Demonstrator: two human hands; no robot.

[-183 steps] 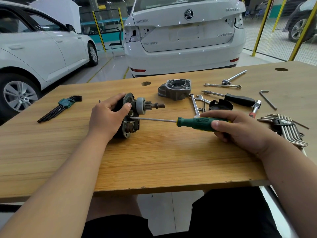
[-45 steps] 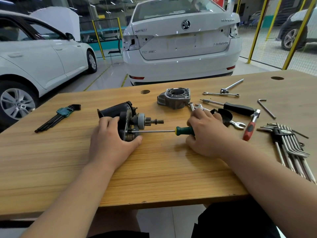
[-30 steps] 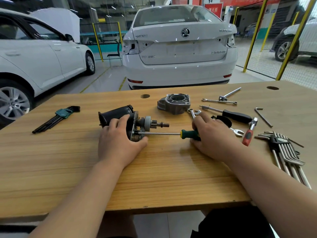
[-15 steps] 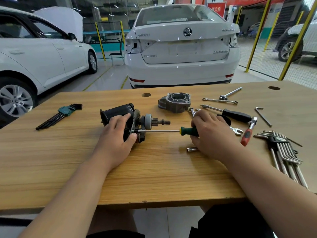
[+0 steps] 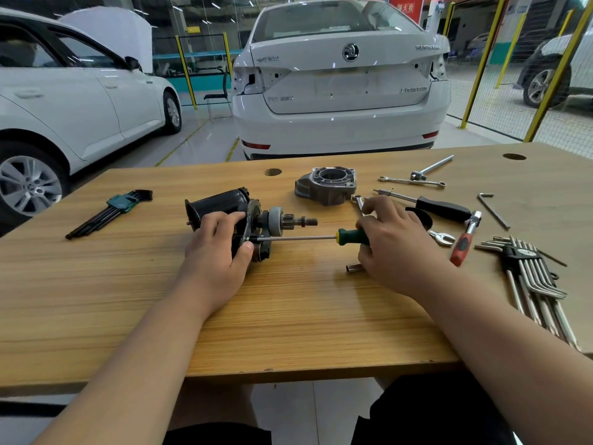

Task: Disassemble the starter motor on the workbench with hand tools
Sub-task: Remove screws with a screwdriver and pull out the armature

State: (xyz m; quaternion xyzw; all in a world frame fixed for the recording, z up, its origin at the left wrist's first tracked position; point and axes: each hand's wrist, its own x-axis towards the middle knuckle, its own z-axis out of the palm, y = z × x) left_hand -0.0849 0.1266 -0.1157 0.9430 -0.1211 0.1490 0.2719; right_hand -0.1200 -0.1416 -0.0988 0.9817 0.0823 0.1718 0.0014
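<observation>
The black starter motor [image 5: 221,200] lies on its side on the wooden workbench [image 5: 288,316], its pinion shaft [image 5: 301,220] pointing right. My left hand [image 5: 218,252] grips the motor body from the near side, thumb under the flange. My right hand [image 5: 394,245] holds the green-handled screwdriver [image 5: 351,236]. Its long shaft runs level to the left, and the tip sits at the motor's end plate beside my left thumb. A small metal sleeve [image 5: 354,268] lies on the bench just under my right hand.
The removed grey nose housing [image 5: 325,185] stands behind the motor. Wrenches, a black-handled driver [image 5: 442,207], a red-handled ratchet [image 5: 463,244] and a silver hex key set [image 5: 532,281] lie to the right. A green hex key set [image 5: 109,211] lies far left. Cars are parked beyond the bench.
Over the last seconds my right hand slid along the screwdriver handle and turned it. The motor stayed under my left hand. A small metal sleeve came into view beneath my right hand.
</observation>
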